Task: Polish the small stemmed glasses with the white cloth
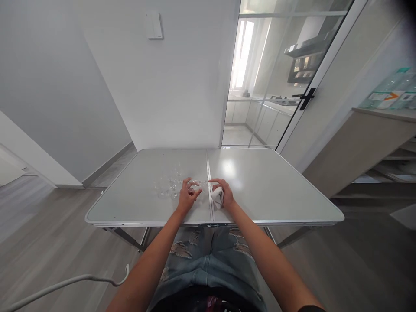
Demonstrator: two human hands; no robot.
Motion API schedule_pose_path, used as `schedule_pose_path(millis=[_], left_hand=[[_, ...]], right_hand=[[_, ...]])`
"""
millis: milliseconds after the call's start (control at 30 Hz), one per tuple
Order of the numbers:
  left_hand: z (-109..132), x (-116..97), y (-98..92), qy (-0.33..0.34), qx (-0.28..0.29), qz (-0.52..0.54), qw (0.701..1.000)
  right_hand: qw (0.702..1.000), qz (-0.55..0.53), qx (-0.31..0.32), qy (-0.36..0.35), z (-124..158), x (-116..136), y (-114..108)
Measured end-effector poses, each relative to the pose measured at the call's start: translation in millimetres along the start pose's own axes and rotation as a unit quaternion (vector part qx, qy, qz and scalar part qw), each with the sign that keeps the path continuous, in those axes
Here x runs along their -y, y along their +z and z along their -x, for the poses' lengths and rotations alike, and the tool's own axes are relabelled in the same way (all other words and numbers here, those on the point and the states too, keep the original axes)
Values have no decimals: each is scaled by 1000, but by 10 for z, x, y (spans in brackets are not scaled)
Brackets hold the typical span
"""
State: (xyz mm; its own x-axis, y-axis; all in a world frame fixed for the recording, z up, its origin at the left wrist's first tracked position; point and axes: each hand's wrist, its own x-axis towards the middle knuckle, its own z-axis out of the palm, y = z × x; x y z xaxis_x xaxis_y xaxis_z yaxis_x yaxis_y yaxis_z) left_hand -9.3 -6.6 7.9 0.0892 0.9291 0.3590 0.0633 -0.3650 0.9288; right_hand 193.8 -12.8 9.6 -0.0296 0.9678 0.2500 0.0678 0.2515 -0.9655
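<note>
Over the middle of the table, my left hand is closed around a clear stemmed glass, which lies sideways between thumb and fingers. A bunched white cloth is gripped in my right hand. The forefinger of that hand reaches to the right end of the glass; whether it touches is too small to tell. Just left of my left hand, several clear glasses stand close together on the table, and their outlines are faint.
The grey table has a seam down its middle and a metal edge. Behind it are a white wall and a glass door with a black handle. Plastic bottles sit on a cabinet at right. A pale cable hangs at lower left.
</note>
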Motion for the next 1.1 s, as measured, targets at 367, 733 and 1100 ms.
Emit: schedule_pose_path(millis=[367,733,1100], left_hand=[[25,14,-12,57,50,-66,995],[15,-14,-3,11,85,27,996],[10,-4,-12,37,65,-23,997]], right_hand=[[947,293,-41,-123,12,-125,178],[929,324,-124,-131,-95,-160,4],[919,298,-258,10,-564,-426,-647]])
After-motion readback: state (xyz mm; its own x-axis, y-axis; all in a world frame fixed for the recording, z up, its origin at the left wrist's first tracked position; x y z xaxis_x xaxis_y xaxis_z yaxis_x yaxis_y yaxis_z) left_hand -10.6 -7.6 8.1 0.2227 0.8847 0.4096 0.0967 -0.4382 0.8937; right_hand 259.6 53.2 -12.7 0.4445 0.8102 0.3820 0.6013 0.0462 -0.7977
